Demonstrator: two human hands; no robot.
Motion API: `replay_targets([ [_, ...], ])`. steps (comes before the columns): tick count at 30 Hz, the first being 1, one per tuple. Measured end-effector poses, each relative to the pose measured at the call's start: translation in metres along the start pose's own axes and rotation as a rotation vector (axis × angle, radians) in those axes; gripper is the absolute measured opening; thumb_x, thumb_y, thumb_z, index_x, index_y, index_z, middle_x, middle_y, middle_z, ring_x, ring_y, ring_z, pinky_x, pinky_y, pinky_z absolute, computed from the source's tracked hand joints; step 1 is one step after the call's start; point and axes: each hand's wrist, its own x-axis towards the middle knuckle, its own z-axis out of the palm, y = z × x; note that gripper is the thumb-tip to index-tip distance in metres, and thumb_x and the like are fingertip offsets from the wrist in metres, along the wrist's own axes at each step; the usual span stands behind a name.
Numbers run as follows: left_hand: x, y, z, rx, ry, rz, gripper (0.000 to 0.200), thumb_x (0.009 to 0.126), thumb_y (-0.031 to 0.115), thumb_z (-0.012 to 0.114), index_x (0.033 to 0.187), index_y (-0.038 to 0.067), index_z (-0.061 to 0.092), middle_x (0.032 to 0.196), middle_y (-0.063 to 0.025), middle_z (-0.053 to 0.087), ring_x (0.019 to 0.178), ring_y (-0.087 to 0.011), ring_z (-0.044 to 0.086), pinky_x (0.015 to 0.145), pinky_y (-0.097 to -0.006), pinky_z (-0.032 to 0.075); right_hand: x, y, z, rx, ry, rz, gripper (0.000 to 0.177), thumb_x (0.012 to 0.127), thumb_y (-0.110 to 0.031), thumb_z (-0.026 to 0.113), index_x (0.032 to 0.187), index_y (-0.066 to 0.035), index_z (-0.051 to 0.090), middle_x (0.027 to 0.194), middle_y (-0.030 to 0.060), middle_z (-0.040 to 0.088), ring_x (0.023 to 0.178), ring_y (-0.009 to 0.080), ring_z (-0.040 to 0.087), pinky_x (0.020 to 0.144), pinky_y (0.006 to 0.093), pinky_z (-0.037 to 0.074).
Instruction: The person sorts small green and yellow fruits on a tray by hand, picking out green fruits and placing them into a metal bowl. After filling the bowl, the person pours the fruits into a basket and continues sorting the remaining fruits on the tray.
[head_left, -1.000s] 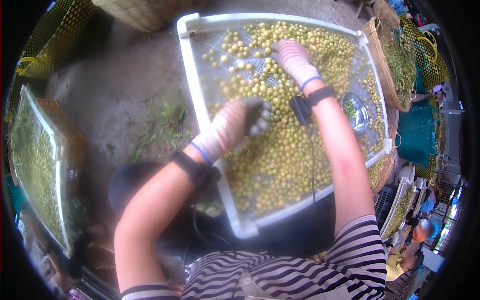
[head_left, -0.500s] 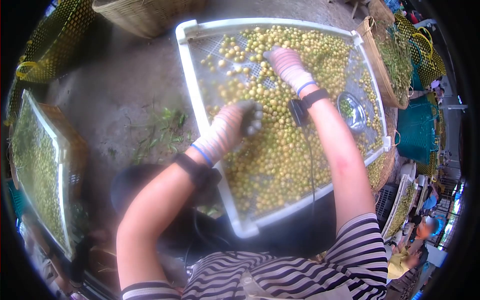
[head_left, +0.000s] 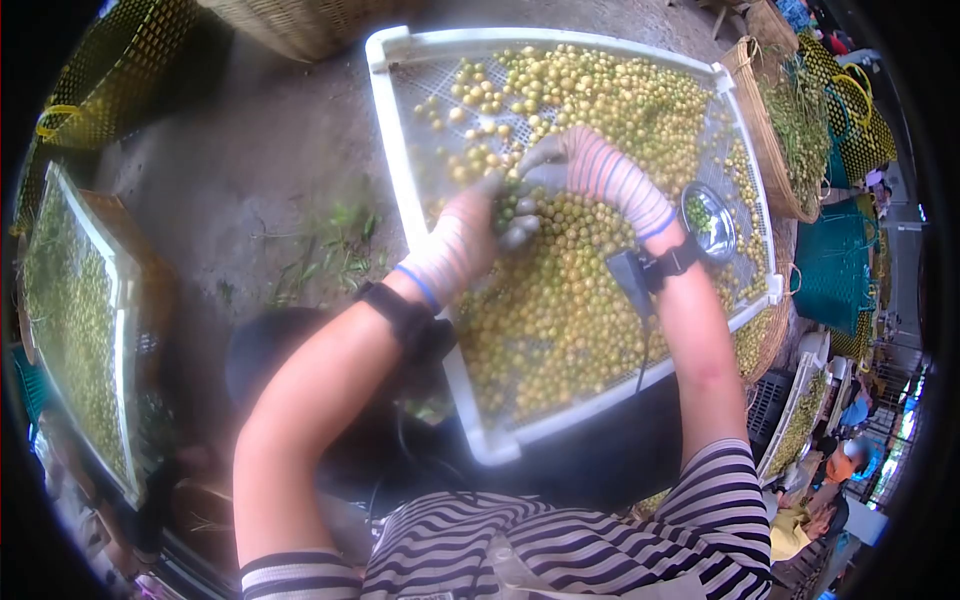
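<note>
Small round yellow-green fruits (head_left: 560,320) are spread over a white-framed mesh tray (head_left: 386,140) in front of me. My left hand (head_left: 470,235), in a striped glove with grey fingertips, is cupped over the tray's left half, its fingers curled around a few greener fruits. My right hand (head_left: 598,178), gloved the same way, is bent toward it with closed fingertips close to the left fingers. Whatever the right fingertips pinch is hidden. A shiny metal bowl (head_left: 722,240) with some green fruits stands on the tray, right of my right wrist.
Another fruit-filled tray (head_left: 122,350) stands at the left. Wicker baskets (head_left: 290,22) are at the back, and one with green stems (head_left: 795,125) is at the right beside a teal basket (head_left: 830,265). Leaves (head_left: 345,235) litter the floor. People (head_left: 845,470) sit at far right.
My right hand has come back from the far fruits toward my left hand, fingers now near it. My left hand has shifted slightly and stays curled. The view has moved a little.
</note>
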Motion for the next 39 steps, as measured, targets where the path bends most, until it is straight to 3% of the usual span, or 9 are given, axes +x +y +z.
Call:
replay_targets([
  [3, -0.003, -0.003, 0.002, 0.040, -0.010, -0.004, 0.029, 0.094, 0.029, 0.042, 0.094, 0.004, 0.056, 0.081, -0.0076, 0.061, 0.065, -0.0193, 0.060, 0.048, -0.0238, 0.046, 0.012, 0.023, -0.002, -0.554, 0.263, 0.084, 0.021, 0.075, -0.020, 0.064, 0.094, -0.011, 0.069, 0.087, 0.0146, 0.066, 0.080, 0.0255, 0.065, 0.073, 0.0351, 0.051],
  [9, -0.002, -0.004, -0.003, 0.164, -0.072, 0.021, 0.024, 0.091, 0.023, 0.044, 0.095, 0.003, 0.055, 0.081, -0.0088, 0.061, 0.067, -0.0192, 0.058, 0.050, -0.0257, 0.045, 0.029, 0.012, 0.012, -0.808, 0.142, 0.274, 0.019, 0.074, -0.022, 0.061, 0.086, -0.009, 0.068, 0.085, 0.0165, 0.066, 0.082, 0.0309, 0.064, 0.075, 0.0387, 0.050],
  [13, -0.001, -0.001, -0.001, 0.115, -0.016, -0.015, 0.025, 0.091, 0.024, 0.043, 0.094, 0.003, 0.055, 0.080, -0.0083, 0.061, 0.065, -0.0193, 0.058, 0.050, -0.0257, 0.045, 0.023, 0.013, 0.011, -0.445, 0.185, 0.283, 0.021, 0.070, -0.024, 0.066, 0.082, -0.007, 0.068, 0.079, 0.0133, 0.067, 0.073, 0.0251, 0.064, 0.070, 0.0351, 0.051],
  [17, -0.005, -0.004, 0.001, 0.046, -0.006, 0.056, 0.027, 0.091, 0.029, 0.046, 0.092, 0.004, 0.055, 0.078, -0.0064, 0.061, 0.064, -0.0182, 0.058, 0.048, -0.0233, 0.045, -0.009, 0.006, 0.016, -0.150, 0.103, -0.244, 0.020, 0.076, -0.020, 0.066, 0.091, -0.006, 0.068, 0.080, 0.0095, 0.068, 0.064, 0.0157, 0.061, 0.064, 0.0298, 0.051],
  [19, 0.000, -0.009, -0.001, 0.065, 0.018, 0.096, 0.027, 0.091, 0.030, 0.047, 0.091, 0.004, 0.056, 0.077, -0.0057, 0.060, 0.063, -0.0175, 0.058, 0.048, -0.0221, 0.044, -0.024, -0.007, 0.007, -0.083, 0.144, -0.140, 0.022, 0.077, -0.020, 0.066, 0.093, -0.007, 0.068, 0.082, 0.0091, 0.068, 0.065, 0.0153, 0.061, 0.065, 0.0296, 0.051],
  [23, 0.054, -0.023, -0.044, 0.664, -0.420, 0.565, 0.019, 0.090, 0.024, 0.051, 0.090, 0.006, 0.057, 0.073, -0.0040, 0.059, 0.060, -0.0148, 0.056, 0.046, -0.0206, 0.044, -0.021, 0.056, -0.021, -0.295, 0.462, 0.083, 0.022, 0.079, -0.023, 0.062, 0.096, -0.011, 0.068, 0.086, 0.0108, 0.068, 0.072, 0.0196, 0.065, 0.070, 0.0329, 0.052],
  [25, -0.003, -0.010, -0.002, 0.138, -0.114, -0.028, 0.018, 0.090, 0.024, 0.052, 0.090, 0.007, 0.056, 0.072, -0.0030, 0.059, 0.059, -0.0140, 0.056, 0.045, -0.0207, 0.043, -0.024, 0.065, -0.019, -0.614, 0.335, 0.133, 0.021, 0.079, -0.025, 0.060, 0.096, -0.017, 0.069, 0.089, 0.0116, 0.067, 0.078, 0.0258, 0.065, 0.075, 0.0360, 0.051],
  [35, 0.001, -0.012, -0.002, 0.071, -0.020, -0.029, 0.022, 0.088, 0.030, 0.055, 0.082, 0.008, 0.056, 0.067, -0.0020, 0.057, 0.055, -0.0138, 0.054, 0.043, -0.0205, 0.041, 0.002, 0.020, 0.004, -0.928, 0.112, 0.525, 0.024, 0.074, -0.019, 0.060, 0.091, -0.003, 0.067, 0.094, 0.0166, 0.065, 0.086, 0.0315, 0.064, 0.075, 0.0401, 0.051],
  [39, 0.000, -0.009, -0.005, 0.107, -0.031, -0.025, 0.027, 0.090, 0.032, 0.052, 0.083, 0.007, 0.056, 0.069, -0.0039, 0.058, 0.060, -0.0165, 0.058, 0.046, -0.0207, 0.045, -0.011, 0.026, 0.002, -0.479, 0.266, 0.345, 0.025, 0.073, -0.026, 0.067, 0.086, -0.004, 0.068, 0.082, 0.0138, 0.067, 0.069, 0.0234, 0.064, 0.068, 0.0329, 0.052],
])
